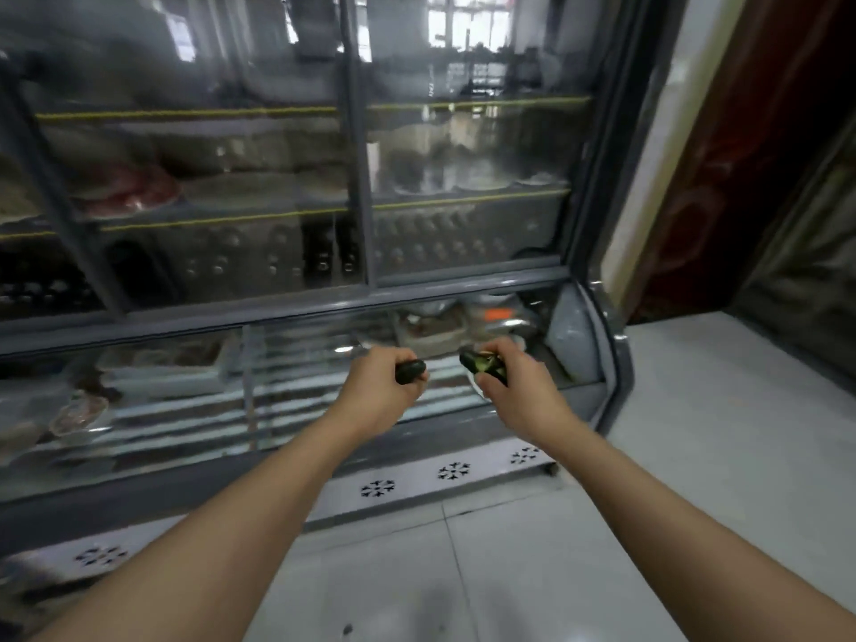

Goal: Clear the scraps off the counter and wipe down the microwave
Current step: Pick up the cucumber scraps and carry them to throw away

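Note:
Both arms reach forward at waist height in front of a glass display fridge. My left hand (377, 379) grips a dark green scrap (411, 372) that sticks out past the fingers. My right hand (502, 370) grips a second dark green scrap (481, 363) with a paler cut face showing. The two hands are a short gap apart. Neither the counter nor the microwave is in view. The picture is blurred by motion.
The grey glass-fronted display fridge (324, 308) fills the view, with shelves of dishes, bottles and trays behind the glass. Its base panel (454, 472) has snowflake cut-outs. White tiled floor (509, 572) lies below. A dark red door (741, 155) stands at the right.

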Available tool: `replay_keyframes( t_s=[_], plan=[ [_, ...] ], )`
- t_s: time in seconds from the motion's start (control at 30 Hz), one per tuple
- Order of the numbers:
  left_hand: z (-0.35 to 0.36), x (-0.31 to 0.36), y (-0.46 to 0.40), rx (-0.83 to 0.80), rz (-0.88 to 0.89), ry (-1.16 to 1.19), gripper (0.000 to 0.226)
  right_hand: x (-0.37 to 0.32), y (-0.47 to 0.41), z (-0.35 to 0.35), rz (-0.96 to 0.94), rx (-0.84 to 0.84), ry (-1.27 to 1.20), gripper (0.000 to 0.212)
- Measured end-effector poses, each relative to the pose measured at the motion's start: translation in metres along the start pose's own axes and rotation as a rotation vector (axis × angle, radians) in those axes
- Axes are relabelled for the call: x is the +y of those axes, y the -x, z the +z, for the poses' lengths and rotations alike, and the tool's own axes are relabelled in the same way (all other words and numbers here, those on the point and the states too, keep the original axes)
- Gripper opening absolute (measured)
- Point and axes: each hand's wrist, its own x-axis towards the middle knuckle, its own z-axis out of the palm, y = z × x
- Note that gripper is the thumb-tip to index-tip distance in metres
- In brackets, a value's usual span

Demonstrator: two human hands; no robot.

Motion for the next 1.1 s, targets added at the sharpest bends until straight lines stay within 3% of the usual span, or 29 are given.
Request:
replay_keyframes(
  t_s=[0.1,0.3,0.77,1.1],
  plan=[
    [0.057,0.037,-0.021,-0.110,0.058,-0.022,0.006,0.046,0.011,-0.045,0.089,0.072,-0.006,0.022],
    [0.151,0.095,-0.072,-0.249,0.177,-0.031,0.011,0.133,0.017,-0.113,0.251,0.218,-0.006,0.022],
    [0.334,0.215,-0.261,-0.478,0.372,-0.028,0.006,0.279,-0.050,-0.269,0.539,0.469,0.044,0.013],
    [0.472,0.309,-0.348,-0.562,0.435,-0.008,0.018,0.403,-0.100,-0.380,0.579,0.523,0.026,0.017]
  ],
)
